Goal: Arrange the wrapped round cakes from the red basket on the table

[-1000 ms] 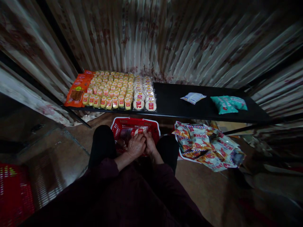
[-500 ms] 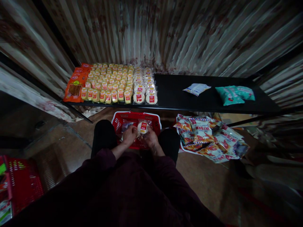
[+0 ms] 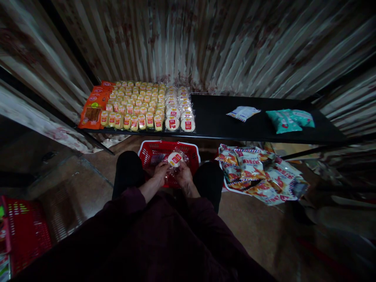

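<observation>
You've got a round white wrapped cake (image 3: 174, 159) up over the red basket (image 3: 169, 145) between your knees, its red-and-yellow label facing up and the clear wrapper catching the light. Your right hand (image 3: 183, 174) has its fingers closed on the wrapper at the cake's lower right edge; your left hand (image 3: 161, 171) is at the other edge, and whether those fingers are clamped or just touching, I cannot tell. Straight ahead on the black shelf (image 3: 211, 117), two columns of white round cakes (image 3: 180, 113) sit beside rows of small yellow packaged cakes (image 3: 135, 105), with orange packs (image 3: 94, 107) at the far left. Over to the right lie a white-and-blue packet (image 3: 243, 113) and, well apart from it, two teal packets (image 3: 289, 120). By your right knee, below the shelf, shiny snack bags (image 3: 258, 172) heap over another basket's pale rim, and a second red basket (image 3: 28, 229) stands at lower left.
</observation>
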Available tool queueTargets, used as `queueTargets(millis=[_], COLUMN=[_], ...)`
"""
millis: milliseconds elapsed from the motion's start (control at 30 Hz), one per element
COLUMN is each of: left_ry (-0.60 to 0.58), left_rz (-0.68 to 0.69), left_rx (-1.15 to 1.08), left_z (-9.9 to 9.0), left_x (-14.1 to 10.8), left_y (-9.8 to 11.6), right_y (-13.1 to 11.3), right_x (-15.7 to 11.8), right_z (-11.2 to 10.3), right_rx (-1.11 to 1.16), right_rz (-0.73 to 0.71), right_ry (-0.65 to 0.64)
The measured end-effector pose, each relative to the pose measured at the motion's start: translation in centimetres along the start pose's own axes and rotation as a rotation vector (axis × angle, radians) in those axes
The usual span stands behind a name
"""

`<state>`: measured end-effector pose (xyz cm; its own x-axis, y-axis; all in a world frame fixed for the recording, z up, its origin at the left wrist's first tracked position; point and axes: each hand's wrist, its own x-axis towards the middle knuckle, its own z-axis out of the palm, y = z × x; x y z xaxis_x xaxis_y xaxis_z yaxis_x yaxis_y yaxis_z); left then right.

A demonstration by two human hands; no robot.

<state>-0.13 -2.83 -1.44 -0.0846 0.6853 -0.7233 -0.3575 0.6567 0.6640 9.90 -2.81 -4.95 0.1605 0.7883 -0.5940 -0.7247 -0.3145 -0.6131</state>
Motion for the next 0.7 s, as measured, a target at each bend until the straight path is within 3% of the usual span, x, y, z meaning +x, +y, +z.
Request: queueTargets(millis=[233, 500, 600, 700], left_ry=[0.047, -0.223, -0.229, -0.225], left_rz=[0.257, 0.438, 0.497, 0.45], left_rx=[0.238, 0.895, 0.922, 0.788], left_z=[-1.5, -3.5, -3.2, -2.8], left_x=[2.5, 4.5, 4.9, 4.9], left_y=[1.2, 4.3, 4.9, 5.0], right_y=[-1.3, -2.9, -2.2, -1.6], right_x=[0.6, 0.1, 0.2, 0.6], right_z=[-0.8, -1.1, -1.5, -1.9], right_rx=[-0.106, -0.374, -0.51, -0.509], right_rz=[-0.039, -0.126, -0.102, -0.092], right_ry=[0.07, -0.158, -0.213, -0.204])
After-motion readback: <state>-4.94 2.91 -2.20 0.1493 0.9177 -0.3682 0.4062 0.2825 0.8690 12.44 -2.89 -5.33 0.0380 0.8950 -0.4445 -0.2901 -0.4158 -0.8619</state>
